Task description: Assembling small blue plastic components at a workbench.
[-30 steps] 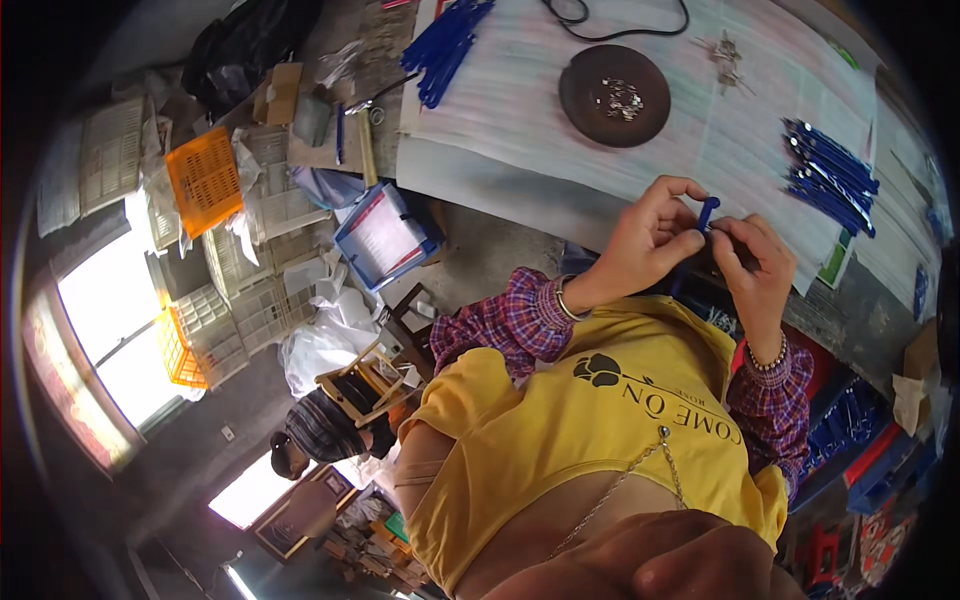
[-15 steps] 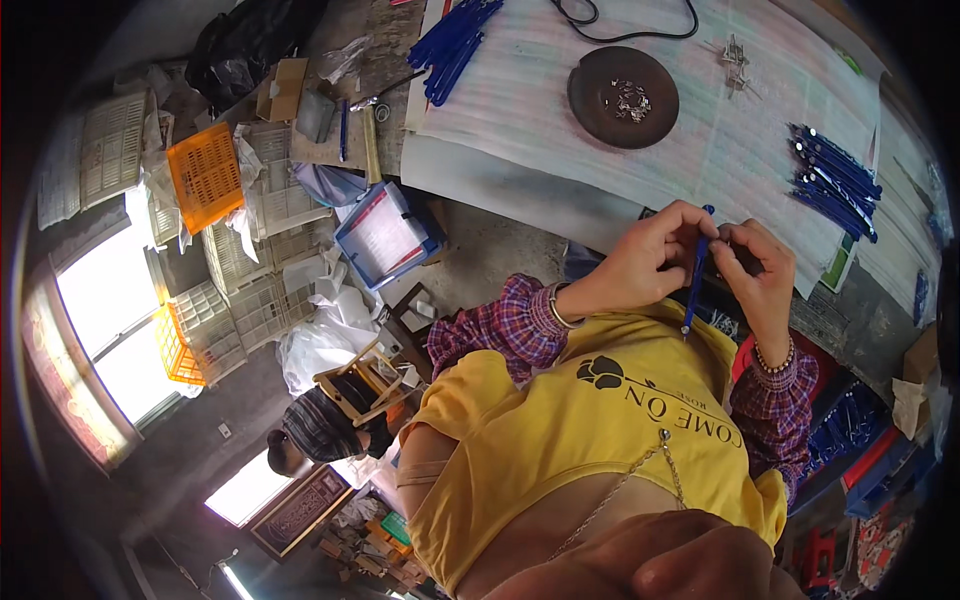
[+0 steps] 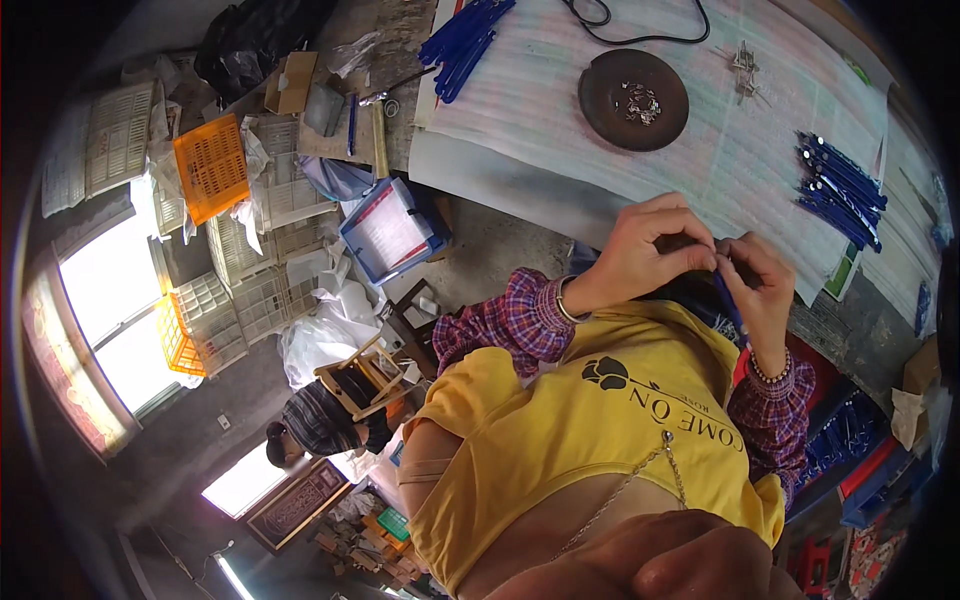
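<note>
Above my lap, near the table's edge, my hands meet fingertip to fingertip. A slim blue pen (image 3: pixel 730 300) slants down along the inside of my right hand (image 3: pixel 762 285), whose fingers are closed around it. My left hand (image 3: pixel 650 245) is closed in a pinch at the pen's upper end; whatever its fingertips hold is hidden. Beyond them on the table, a dark round dish (image 3: pixel 600 120) holds several small shiny metal pieces (image 3: pixel 638 103). One pile of blue pens (image 3: pixel 840 190) lies to the right, and another bundle of blue pens (image 3: pixel 465 48) at the far left.
The table (image 3: pixel 520 150) has a whitish sheet over it. A black cable (image 3: pixel 650 40) and a cluster of thin metal parts (image 3: pixel 745 72) lie at the back. Left of the table are a hammer (image 3: pixel 380 140), a blue bin (image 3: pixel 390 235) and stacked crates. Another person (image 3: pixel 320 420) sits lower left.
The pen has passed from between both hands into my right hand and tilted the other way. My left fingers have closed at its upper end. The view has shifted slightly.
</note>
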The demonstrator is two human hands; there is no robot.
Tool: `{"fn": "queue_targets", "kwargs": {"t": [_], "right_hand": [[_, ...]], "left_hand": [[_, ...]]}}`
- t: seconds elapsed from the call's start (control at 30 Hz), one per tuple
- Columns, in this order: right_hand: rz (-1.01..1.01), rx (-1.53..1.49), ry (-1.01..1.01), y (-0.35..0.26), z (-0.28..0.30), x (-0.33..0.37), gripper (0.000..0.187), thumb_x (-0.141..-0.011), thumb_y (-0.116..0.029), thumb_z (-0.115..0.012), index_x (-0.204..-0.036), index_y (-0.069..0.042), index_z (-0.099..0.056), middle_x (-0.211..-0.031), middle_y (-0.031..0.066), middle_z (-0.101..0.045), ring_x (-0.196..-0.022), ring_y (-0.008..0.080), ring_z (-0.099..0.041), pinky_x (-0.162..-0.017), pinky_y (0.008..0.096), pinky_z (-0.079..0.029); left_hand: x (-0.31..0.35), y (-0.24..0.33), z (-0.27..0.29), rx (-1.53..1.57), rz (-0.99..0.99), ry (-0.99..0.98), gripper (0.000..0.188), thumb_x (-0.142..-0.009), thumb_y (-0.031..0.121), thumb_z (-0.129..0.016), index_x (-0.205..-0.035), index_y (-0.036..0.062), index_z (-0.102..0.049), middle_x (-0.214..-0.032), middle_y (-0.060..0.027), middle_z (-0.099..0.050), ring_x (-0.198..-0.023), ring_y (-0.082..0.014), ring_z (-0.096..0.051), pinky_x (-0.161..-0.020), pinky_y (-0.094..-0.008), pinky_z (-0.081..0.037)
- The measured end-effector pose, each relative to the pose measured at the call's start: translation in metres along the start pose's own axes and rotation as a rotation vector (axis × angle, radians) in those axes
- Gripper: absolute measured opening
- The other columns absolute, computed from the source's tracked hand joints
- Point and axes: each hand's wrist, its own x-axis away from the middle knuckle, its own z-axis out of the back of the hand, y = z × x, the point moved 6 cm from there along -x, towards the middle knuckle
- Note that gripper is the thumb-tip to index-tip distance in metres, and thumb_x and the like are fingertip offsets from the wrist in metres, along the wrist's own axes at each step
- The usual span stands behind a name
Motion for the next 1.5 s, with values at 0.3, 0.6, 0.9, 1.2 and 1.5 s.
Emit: {"fn": "queue_targets", "kwargs": {"t": [0.3,0.6,0.9,1.2,1.5], "right_hand": [[-0.089,-0.043,0.097,0.010,0.007,0.004,0.007,-0.076,0.001,-0.061,-0.082,0.005,-0.061,-0.065,0.0012,-0.049,-0.058,0.0052,-0.043,-0.051,0.0199,-0.032],[0.049,0.096,0.095,-0.004,0.003,0.006,0.009,-0.073,0.000,-0.064,-0.081,0.004,-0.061,-0.065,0.0034,-0.050,-0.058,0.0074,-0.045,-0.051,0.0211,-0.034],[0.026,-0.019,0.050,-0.012,0.007,0.007,0.011,-0.072,0.001,-0.065,-0.082,0.004,-0.062,-0.066,0.0022,-0.051,-0.058,0.0073,-0.044,-0.050,0.0219,-0.032],[-0.100,-0.287,0.121,-0.032,0.025,0.011,0.005,-0.074,0.005,-0.062,-0.079,0.007,-0.062,-0.073,0.0037,-0.055,-0.065,0.0089,-0.048,-0.058,0.0197,-0.036],[-0.011,-0.131,0.255,-0.031,0.038,0.007,0.008,-0.073,0.004,-0.063,-0.080,0.008,-0.060,-0.069,0.0026,-0.051,-0.063,0.0081,-0.046,-0.054,0.0203,-0.034]], "left_hand": [[-0.003,0.022,-0.010,-0.065,-0.113,-0.025,0.020,-0.067,0.000,-0.072,-0.086,0.0034,-0.064,-0.087,-0.0059,-0.057,-0.076,-0.0153,-0.058,-0.063,-0.0256,-0.045],[-0.008,0.036,-0.007,-0.259,-0.382,0.066,0.019,-0.068,-0.001,-0.069,-0.085,0.0055,-0.063,-0.077,-0.0052,-0.059,-0.072,-0.0162,-0.057,-0.062,-0.0252,-0.045],[-0.023,0.029,-0.011,-0.168,-0.252,-0.050,0.017,-0.079,0.009,-0.065,-0.095,0.0037,-0.065,-0.075,-0.0072,-0.059,-0.066,-0.0184,-0.057,-0.061,-0.0266,-0.045],[-0.030,0.041,-0.015,-0.105,-0.250,-0.246,0.028,-0.083,0.027,-0.063,-0.095,0.0020,-0.063,-0.080,-0.0090,-0.063,-0.072,-0.0190,-0.061,-0.064,-0.0269,-0.047],[-0.029,0.029,-0.023,-0.178,-0.054,-0.171,0.016,-0.078,0.009,-0.067,-0.091,0.0002,-0.064,-0.063,-0.0047,-0.063,-0.054,-0.0082,-0.058,-0.052,-0.0220,-0.044]]}}
